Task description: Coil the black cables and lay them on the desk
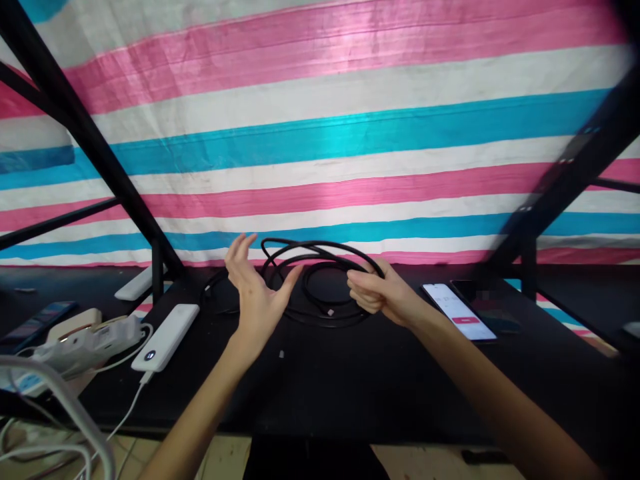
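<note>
The right hand [376,293] is closed around the coiled black cable [325,245], which hangs just over the worktop [350,380], left of the phone [457,310]. The left hand [255,293], farther left of the phone, is open with fingers spread beside the coil, gripping nothing. With a single grip, the stiff loops may spring apart and tangle. A slack loop swinging toward the phone could drag it.

Single head-worn view from above near edge of black table [350,393], facing forward and down across it toward striped tarp [320,153]. Close range: left hand [255,297], right hand [383,293] and black cable [310,243] mid-frame, forearms entering from bottom. Wide lens, corners bowed.
</note>
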The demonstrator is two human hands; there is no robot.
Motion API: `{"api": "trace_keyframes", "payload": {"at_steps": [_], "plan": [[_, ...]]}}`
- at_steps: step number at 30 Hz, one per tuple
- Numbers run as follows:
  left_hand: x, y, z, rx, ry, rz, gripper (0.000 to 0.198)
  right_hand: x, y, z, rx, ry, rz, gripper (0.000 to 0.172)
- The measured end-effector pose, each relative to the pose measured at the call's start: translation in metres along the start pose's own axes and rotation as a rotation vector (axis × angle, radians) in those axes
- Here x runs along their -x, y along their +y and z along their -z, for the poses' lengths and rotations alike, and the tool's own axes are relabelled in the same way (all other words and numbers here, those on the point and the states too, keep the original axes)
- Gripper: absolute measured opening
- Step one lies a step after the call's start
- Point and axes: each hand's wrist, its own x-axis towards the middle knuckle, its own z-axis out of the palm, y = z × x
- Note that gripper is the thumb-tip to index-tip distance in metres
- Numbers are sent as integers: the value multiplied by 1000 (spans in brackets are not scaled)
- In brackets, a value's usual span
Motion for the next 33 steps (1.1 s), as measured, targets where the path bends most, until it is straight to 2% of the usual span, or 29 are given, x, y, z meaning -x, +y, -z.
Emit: {"api": "trace_keyframes", "payload": {"at_steps": [1, 2, 3, 4, 5, 7, 10, 12, 14, 18, 20, 22, 26, 30, 32, 33], "plan": [[-2, -2, 0, 45, 4, -20, 74, 2, 1, 2, 67, -27, 3, 54], [-4, -3, 1, 104, -27, -28, 69, 3, 2, 4, 127, -46, 13, 54], [-6, -3, 2, 176, -103, -9, 53, 4, 3, 5, 172, -51, 30, 53], [-7, -2, 2, 264, -218, 41, 32, 5, 4, 7, 195, -39, 52, 53], [-8, -1, 3, 366, -345, 125, 18, 6, 4, 8, 205, -18, 69, 52], [-6, 3, 3, 553, -534, 362, 40, 5, 4, 9, 224, 56, 93, 50], [-2, 11, 2, 718, -610, 703, 53, 4, 1, 10, 412, 177, 99, 43], [-1, 15, 2, 776, -644, 819, 55, 4, -4, 7, 575, 228, 93, 29], [-2, 20, 1, 774, -677, 833, 55, 6, -9, 0, 661, 238, 87, 20], [-4, 28, 0, 653, -709, 676, 44, 7, -21, -18, 655, 213, 124, 19], [-3, 30, 1, 660, -713, 653, 40, 6, -24, -16, 647, 236, 161, 25], [-2, 31, 2, 721, -667, 687, 42, 5, -24, -6, 567, 330, 217, 33], [1, 29, -3, 871, -511, 718, 49, 0, -13, 7, 259, 541, 286, 41], [6, 33, -14, 1082, -345, 915, 51, -4, 4, -6, -107, 602, 263, 49], [8, 33, -17, 1141, -303, 1017, 50, -4, 11, -9, -214, 561, 225, 54], [9, 31, -16, 1138, -315, 1042, 50, -3, 12, -7, -199, 498, 185, 54]]}}
